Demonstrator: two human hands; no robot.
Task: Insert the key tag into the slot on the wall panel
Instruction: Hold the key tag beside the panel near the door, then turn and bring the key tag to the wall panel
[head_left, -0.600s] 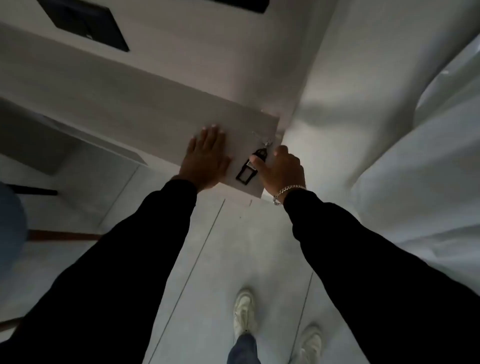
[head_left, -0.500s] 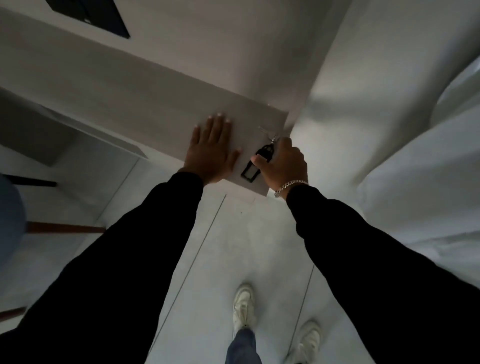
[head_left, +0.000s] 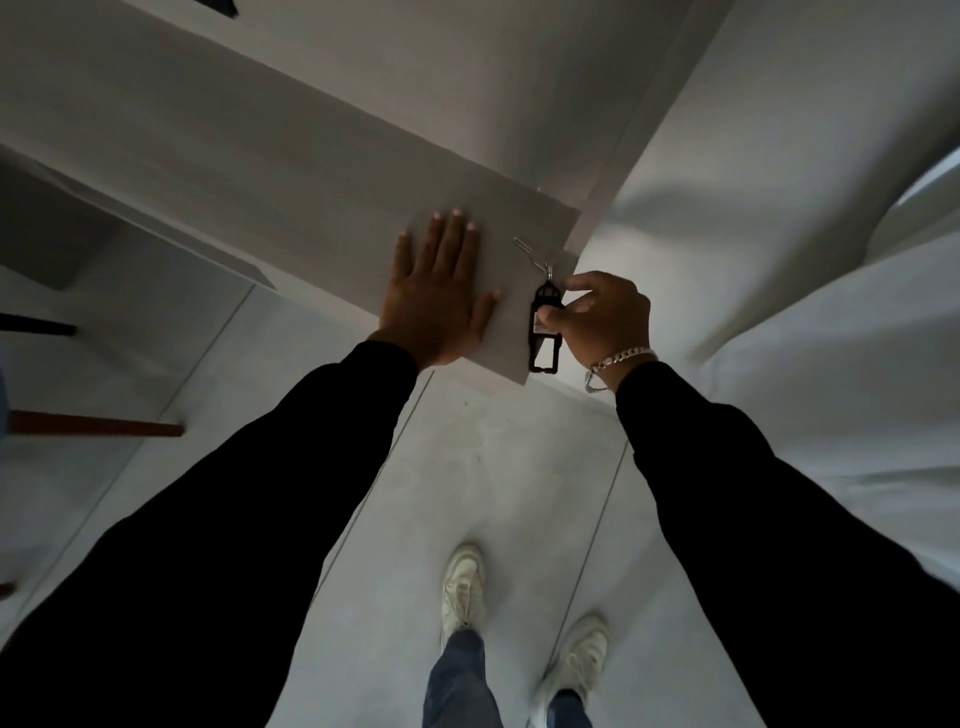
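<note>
Left hand (head_left: 439, 296) flat and open on the panel (head_left: 332, 208), right hand (head_left: 602, 317) pinching key tag (head_left: 544, 332), now turned upright at panel's right edge.

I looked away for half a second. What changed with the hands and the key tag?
The right hand has turned the black key tag from slanted to nearly upright at the surface's edge, fingers pinching its middle. The left hand stays flat on the grey surface; the key still lies above the tag.
</note>
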